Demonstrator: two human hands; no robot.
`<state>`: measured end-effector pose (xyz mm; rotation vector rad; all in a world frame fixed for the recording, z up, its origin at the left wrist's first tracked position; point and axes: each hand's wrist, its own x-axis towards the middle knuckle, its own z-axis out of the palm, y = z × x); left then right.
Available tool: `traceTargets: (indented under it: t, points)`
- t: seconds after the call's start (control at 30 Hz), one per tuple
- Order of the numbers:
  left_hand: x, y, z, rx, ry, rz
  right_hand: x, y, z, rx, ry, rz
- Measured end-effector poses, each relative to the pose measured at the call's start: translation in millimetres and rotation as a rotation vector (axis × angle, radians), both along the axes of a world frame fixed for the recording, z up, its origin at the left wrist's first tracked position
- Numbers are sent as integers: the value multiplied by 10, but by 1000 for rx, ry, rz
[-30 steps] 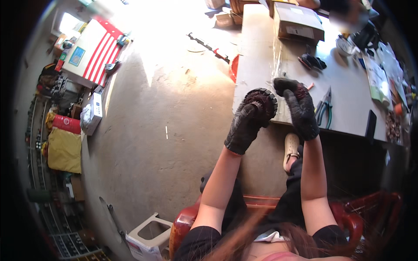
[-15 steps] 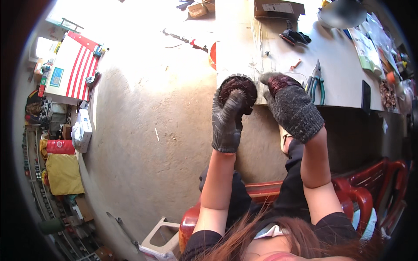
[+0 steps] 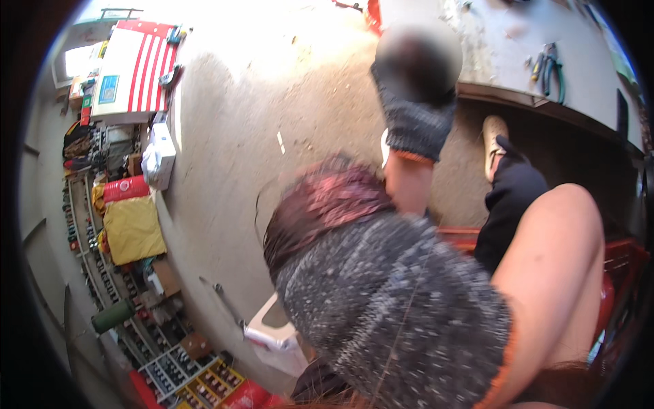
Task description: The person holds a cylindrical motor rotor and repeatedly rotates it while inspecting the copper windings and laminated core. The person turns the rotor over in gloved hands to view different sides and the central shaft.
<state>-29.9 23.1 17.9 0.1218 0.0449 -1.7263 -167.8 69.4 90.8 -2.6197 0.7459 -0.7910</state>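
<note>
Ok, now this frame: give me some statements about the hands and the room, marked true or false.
1. The right hand is bare. False: it wears a dark knitted glove with an orange cuff.
2. The right hand looks nearer the camera than the left hand. True.
3. The left hand's fingers show clearly. False: a blurred patch covers them.
4. Pliers lie on the table. True.
5. The yellow sheet lies on the table. False: it is at far left.
</note>
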Motion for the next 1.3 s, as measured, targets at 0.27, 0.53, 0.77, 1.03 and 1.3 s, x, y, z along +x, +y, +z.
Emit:
traceTargets:
  t: [0.27, 0.53, 0.77, 1.03, 1.3]
  points:
    - [92, 78, 97, -27, 63, -34, 360, -28, 226, 59, -58, 122]
    - [-60, 324, 171, -105, 99, -6, 282, 380, 538, 55, -57, 216]
    - [-82, 1585, 522, -7, -148, 226, 91, 1220, 854, 89, -25, 402]
    - [486, 3294, 729, 56, -359, 557, 104, 2242, 936, 187, -72, 675]
    - [990, 4777, 320, 236, -622, 847, 585, 3009, 943, 360, -6, 796]
